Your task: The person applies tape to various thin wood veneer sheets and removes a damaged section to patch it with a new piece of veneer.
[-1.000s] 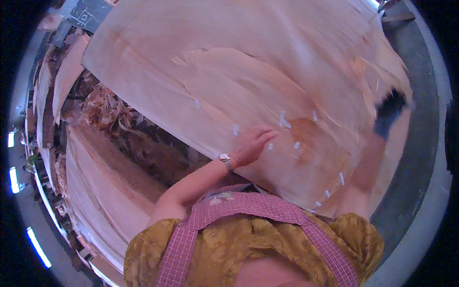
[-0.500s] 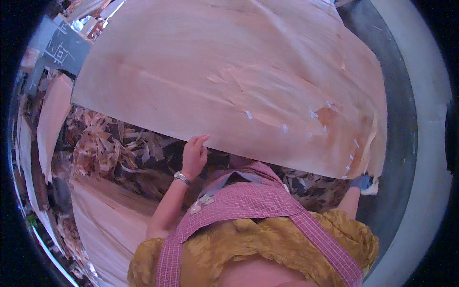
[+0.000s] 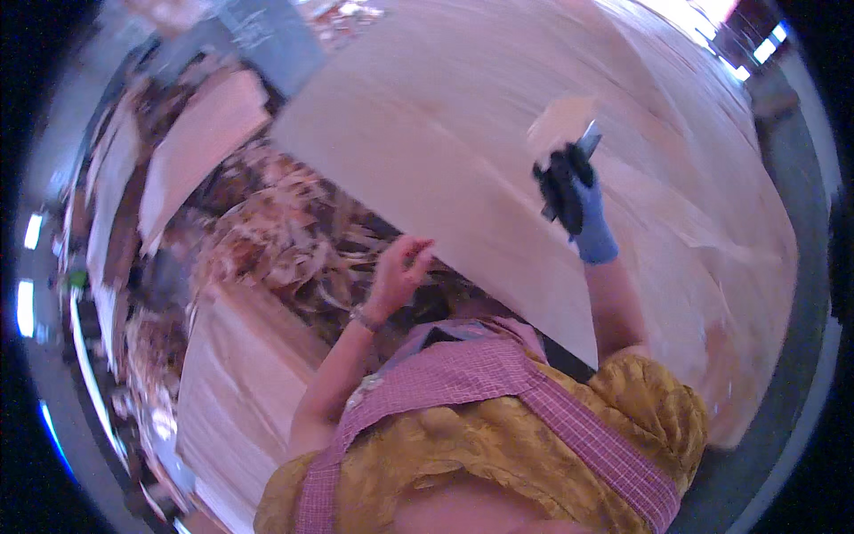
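A large thin sheet of pale wood veneer [image 3: 418, 133] spreads in front of me, its near edge running diagonally past my body. My left hand [image 3: 398, 278], bare with a watch [image 3: 363, 319] on the wrist, hovers by that edge. Its fingers are loosely bent, apart, and hold nothing. Over the sheet, my right hand [image 3: 572, 198] wears a blue and black glove and is closed round a knife [image 3: 589, 138] with a silvery blade-like end sticking out. Blur hides the knife's exact type. Just beyond the glove shows a lighter veneer patch [image 3: 560, 120]; whether it is loose, I cannot tell.
Curled veneer scraps [image 3: 276, 231] are heaped left of the sheet's edge. Another veneer stack [image 3: 240, 400] lies at the near left. A loose veneer piece [image 3: 200, 147] leans farther left, below a grey chalk-marked board [image 3: 271, 44]. Grey floor [image 3: 805, 356] borders the right.
My right hand has swung from the sheet's near right corner up and over its middle, bringing the knife into plain sight. The view has turned rightward; my left hand stays near the edge.
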Motion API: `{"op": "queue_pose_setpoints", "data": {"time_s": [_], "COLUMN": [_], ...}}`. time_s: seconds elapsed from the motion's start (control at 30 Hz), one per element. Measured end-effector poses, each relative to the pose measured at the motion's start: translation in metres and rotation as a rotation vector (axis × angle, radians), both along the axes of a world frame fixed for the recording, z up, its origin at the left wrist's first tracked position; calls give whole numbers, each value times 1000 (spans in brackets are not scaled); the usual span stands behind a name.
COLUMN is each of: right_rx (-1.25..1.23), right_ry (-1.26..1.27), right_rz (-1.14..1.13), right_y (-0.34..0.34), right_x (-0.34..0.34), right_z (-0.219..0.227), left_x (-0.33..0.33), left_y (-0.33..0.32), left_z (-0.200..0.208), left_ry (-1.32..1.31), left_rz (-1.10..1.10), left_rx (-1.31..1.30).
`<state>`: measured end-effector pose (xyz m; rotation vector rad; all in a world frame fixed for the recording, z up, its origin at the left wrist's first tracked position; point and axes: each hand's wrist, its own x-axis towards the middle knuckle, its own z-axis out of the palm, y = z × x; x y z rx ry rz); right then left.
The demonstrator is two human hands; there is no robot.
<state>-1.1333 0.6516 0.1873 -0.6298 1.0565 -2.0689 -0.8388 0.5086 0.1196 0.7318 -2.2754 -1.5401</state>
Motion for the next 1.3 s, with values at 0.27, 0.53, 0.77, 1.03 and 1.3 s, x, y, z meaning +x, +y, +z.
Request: {"op": "queue_pose_setpoints", "data": {"time_s": [0.27,0.53,0.77,1.03,1.3], "right_rx": [301,294,150,56,135], "right_ry": [388,755,755,521,196], "right_rz": [753,689,-302,-600,-538], "right_y": [-237,-350,-464,-607,-633], "right_x": [216,271,132,36,117], "right_z": [11,21,78,120,43], "left_x": [72,279,292,45,-184], "left_y": [-153,-501,-673,-705,-662], "left_z": [82,1,86,193,269], "left_ry": [796,667,-1132,-111,498], "left_rz": [158,744,38,-376,-783], "left_rx": [1059,372,-704,-344,69]}}
